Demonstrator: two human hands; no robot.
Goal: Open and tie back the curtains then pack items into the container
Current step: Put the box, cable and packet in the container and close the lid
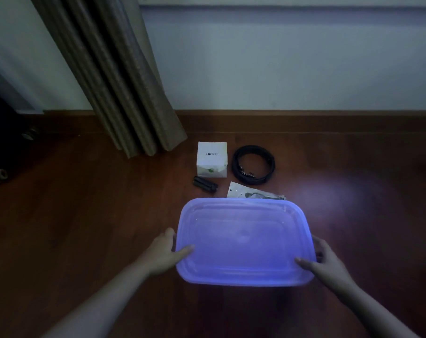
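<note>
Gripping blue container (243, 240) by its short sides: my left hand (165, 252) and right hand (326, 262), thumbs on top, fingers curled round rim. Container closed, over wooden floor (85, 215); white box (212, 160), black coil (253, 164) just beyond.

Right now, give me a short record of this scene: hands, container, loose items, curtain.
hands: left hand and right hand grip the container at its short sides, thumbs on the lid
container: blue, lid on
loose items: white box, black coil, small black object, plastic packet, all on the floor beyond the container
curtain: gathered, left of the box
</note>
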